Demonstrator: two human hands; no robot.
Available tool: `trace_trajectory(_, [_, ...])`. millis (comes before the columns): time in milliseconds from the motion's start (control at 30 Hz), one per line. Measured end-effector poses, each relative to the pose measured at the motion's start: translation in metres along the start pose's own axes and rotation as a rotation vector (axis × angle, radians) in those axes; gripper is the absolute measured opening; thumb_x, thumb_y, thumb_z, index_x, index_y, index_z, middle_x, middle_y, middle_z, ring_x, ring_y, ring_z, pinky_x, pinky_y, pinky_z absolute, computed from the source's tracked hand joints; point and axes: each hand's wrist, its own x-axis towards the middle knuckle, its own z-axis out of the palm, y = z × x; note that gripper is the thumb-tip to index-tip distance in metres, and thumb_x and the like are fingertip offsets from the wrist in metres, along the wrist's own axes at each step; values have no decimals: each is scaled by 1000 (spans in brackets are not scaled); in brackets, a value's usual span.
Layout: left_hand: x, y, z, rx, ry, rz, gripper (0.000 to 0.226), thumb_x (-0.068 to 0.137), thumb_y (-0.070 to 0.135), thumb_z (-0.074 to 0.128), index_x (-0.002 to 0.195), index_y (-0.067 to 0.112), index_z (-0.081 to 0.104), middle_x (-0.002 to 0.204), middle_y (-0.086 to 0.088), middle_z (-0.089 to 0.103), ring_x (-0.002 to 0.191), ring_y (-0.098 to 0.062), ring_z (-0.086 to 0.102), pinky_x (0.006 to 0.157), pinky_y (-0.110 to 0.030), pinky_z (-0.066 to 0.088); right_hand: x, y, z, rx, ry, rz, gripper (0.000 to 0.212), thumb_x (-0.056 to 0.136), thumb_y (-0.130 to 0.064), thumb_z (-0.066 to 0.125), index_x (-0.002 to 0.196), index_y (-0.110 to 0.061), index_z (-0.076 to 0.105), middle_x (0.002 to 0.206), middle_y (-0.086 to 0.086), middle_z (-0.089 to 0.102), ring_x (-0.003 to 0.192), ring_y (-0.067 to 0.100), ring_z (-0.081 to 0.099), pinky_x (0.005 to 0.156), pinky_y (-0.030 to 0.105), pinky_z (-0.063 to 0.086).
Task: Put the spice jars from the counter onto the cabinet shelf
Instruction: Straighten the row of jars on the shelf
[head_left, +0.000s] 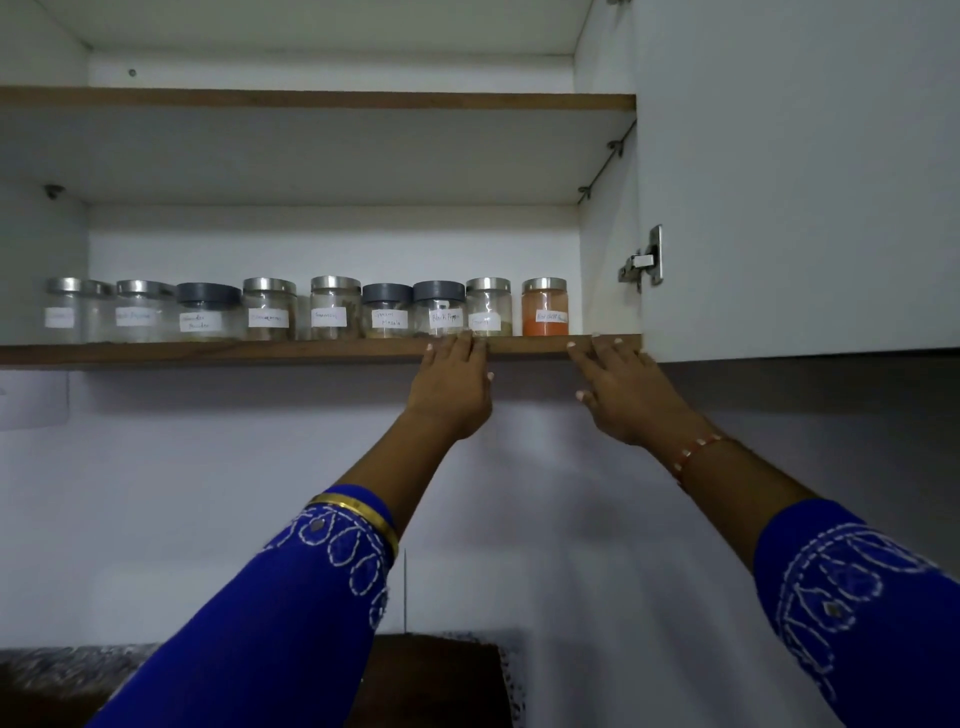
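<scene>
Clearly near done: cabinet shelf (208, 352) carrying nine spice jars (268, 309) in one row close to its front edge, from far left to just short of the open cabinet door (800, 176); none visible on the strip of table (62, 670) at bottom left. Two shelves, one door, one hinge (644, 262). Six steel lids, three grey ones; eight jars pale or nearly clear, one orange-filled jar (544, 307) at far right. Left hand (451, 387) flat, fingers straight, tips at the shelf lip below the black pepper jar (439, 309), holding nothing. Right hand (626, 392) likewise spread, empty, tips on the lip near the door. Risk, by judgement: a knock from rising fingertips tipping a front jar off the edge; swinging the door shut onto the right hand.
</scene>
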Motion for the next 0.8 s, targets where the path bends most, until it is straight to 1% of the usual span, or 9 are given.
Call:
trace_trajectory(33, [-8, -2, -2, 18, -43, 3, 53, 99, 24, 30, 146, 5, 15, 156, -15, 12, 145, -29, 10, 119, -42, 6, -5, -4, -1, -44, -23, -8, 62, 99, -33, 35, 151, -17, 5, 158, 14, 9, 145, 34, 10, 117, 47, 12])
trace_trajectory(100, [-23, -8, -6, 30, -99, 16, 54, 100, 24, 29, 147, 6, 12, 157, -15, 6, 146, -29, 6, 119, -43, 4, -12, -13, -4, -95, -41, -11, 62, 99, -36, 34, 151, -17, 3, 158, 13, 7, 146, 34, 7, 118, 49, 10])
trace_trajectory(267, [-50, -41, -21, 42, -139, 60, 52, 100, 25, 29, 147, 7, 14, 157, -15, 6, 146, -28, 6, 119, -42, 2, -21, -45, -23, -106, 8, -13, 63, 98, -37, 35, 150, -13, 8, 156, 15, 14, 145, 34, 12, 117, 50, 11])
trace_trajectory(367, [-59, -69, -38, 10, -74, 100, 51, 99, 24, 31, 145, 6, 20, 156, -16, 14, 145, -29, 14, 119, -41, 5, -20, -68, -36, -97, 47, -12, 62, 98, -37, 37, 149, -11, 13, 156, 16, 15, 144, 35, 13, 117, 51, 13])
trace_trajectory(467, [-68, -100, -57, -19, 12, 138, 49, 98, 22, 33, 144, 6, 25, 153, -16, 25, 141, -30, 23, 118, -40, 10, -15, -97, -45, -84, 56, 19, 63, 98, -38, 36, 150, -12, 11, 157, 16, 13, 145, 34, 12, 117, 51, 11])
trace_trajectory(600, [-80, -144, -75, -23, 59, 151, 48, 98, 21, 34, 143, 7, 28, 150, -16, 30, 138, -32, 30, 117, -40, 17, -9, -142, -54, -119, 59, 8, 65, 97, -40, 35, 150, -11, 8, 157, 15, 13, 145, 33, 12, 116, 50, 13])
trace_trajectory(733, [-96, -181, -81, -5, 64, 166, 48, 98, 21, 34, 144, 7, 28, 151, -14, 30, 140, -29, 27, 118, -36, 12, -10, -190, -60, -150, 72, -54, 65, 97, -40, 36, 149, -10, 12, 157, 15, 14, 145, 32, 12, 117, 49, 12])
trace_trajectory(800, [-106, -194, -87, -18, 75, 161, 47, 97, 20, 35, 142, 7, 30, 150, -15, 31, 139, -29, 28, 117, -37, 13, -12, -213, -63, -162, 55, -99, 65, 97, -40, 36, 149, -10, 9, 157, 14, 13, 146, 31, 9, 118, 49, 9])
